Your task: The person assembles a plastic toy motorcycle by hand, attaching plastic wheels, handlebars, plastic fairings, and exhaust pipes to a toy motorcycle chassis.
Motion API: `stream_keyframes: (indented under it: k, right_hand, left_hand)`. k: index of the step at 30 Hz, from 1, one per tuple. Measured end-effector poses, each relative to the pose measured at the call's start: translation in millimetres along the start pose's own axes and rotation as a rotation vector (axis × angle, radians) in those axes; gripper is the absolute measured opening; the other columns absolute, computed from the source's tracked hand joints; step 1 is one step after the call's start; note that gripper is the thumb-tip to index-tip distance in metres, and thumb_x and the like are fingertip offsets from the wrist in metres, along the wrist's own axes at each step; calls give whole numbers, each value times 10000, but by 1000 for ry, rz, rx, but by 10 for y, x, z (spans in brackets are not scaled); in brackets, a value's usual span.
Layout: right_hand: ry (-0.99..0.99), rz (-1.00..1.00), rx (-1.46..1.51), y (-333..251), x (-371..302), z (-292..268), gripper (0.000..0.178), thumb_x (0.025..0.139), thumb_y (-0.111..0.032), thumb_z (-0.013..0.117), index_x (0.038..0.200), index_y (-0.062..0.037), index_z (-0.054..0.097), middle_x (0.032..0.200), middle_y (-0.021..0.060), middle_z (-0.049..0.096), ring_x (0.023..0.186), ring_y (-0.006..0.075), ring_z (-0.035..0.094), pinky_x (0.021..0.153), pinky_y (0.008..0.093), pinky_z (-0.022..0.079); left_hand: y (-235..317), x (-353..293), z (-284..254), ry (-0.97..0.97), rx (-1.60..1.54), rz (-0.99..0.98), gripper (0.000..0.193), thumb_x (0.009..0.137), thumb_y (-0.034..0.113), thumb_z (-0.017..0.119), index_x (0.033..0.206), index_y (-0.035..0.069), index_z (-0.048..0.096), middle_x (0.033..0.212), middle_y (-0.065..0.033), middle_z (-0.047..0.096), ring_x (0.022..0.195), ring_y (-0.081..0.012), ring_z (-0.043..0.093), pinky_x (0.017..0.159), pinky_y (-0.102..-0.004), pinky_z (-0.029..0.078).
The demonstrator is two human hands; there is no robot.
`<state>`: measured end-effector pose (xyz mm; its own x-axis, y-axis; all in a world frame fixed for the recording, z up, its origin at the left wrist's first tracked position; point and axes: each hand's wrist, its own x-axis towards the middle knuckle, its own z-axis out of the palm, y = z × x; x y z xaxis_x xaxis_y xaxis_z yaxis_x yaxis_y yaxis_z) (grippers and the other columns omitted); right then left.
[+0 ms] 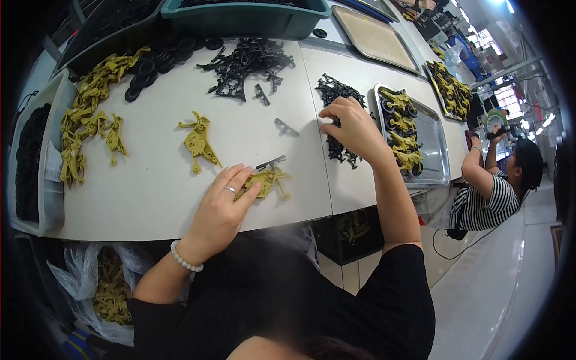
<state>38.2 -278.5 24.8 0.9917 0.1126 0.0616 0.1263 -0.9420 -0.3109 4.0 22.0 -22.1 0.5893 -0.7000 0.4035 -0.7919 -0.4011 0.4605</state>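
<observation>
My left hand (pixel 223 201) grips a yellow plastic part (pixel 264 186) against the white table, its fingers covering one end. A dark strip-shaped piece (pixel 271 162) lies against the upper edge of that part. Over a pile of small black plastic pieces (pixel 345 157) hovers my right hand (pixel 355 127), thumb and forefinger apart with nothing visible between them. Another yellow part (pixel 200 144) lies alone to the left. Between the hands and the far pile rests a single grey-black piece (pixel 286 127).
Black frames (pixel 249 63) are heaped at the back, beside black wheels (pixel 157 65). Yellow parts (pixel 84 114) line the left. A metal tray (pixel 433 141) at right holds wheeled yellow assemblies (pixel 403 129). Bins (pixel 288 27) stand behind. A person in stripes (pixel 501 195) sits farther right.
</observation>
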Motion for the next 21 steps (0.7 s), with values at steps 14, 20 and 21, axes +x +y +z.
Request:
stream_keyframes:
  k: [14, 20, 21]
  right_hand:
    - [-215, -77, -23, 209, 103, -91, 126, 755, -103, 685, 856, -27, 676, 925, 106, 619, 962, 285, 561, 866, 365, 457]
    - [-140, -80, 48, 209, 11, -44, 141, 778, -112, 705, 852, -6, 650, 916, 90, 587, 977, 263, 538, 885, 339, 435]
    - [-156, -78, 34, 209, -4, -56, 144, 779, -113, 705, 847, -2, 644, 923, 88, 582, 974, 260, 535, 883, 339, 434]
  left_hand:
    - [20, -13, 13, 17, -36, -18, 320, 753, -57, 616, 1070, -31, 653, 1192, -198, 585, 1157, -364, 532, 941, -417, 475]
    - [16, -22, 31, 25, -19, -22, 319, 754, -57, 611, 1070, -38, 650, 1177, -204, 590, 1143, -360, 538, 934, -415, 478]
    - [19, -17, 29, 36, -14, -7, 306, 762, -44, 587, 1061, -54, 647, 1162, -218, 592, 1128, -358, 541, 931, -417, 478]
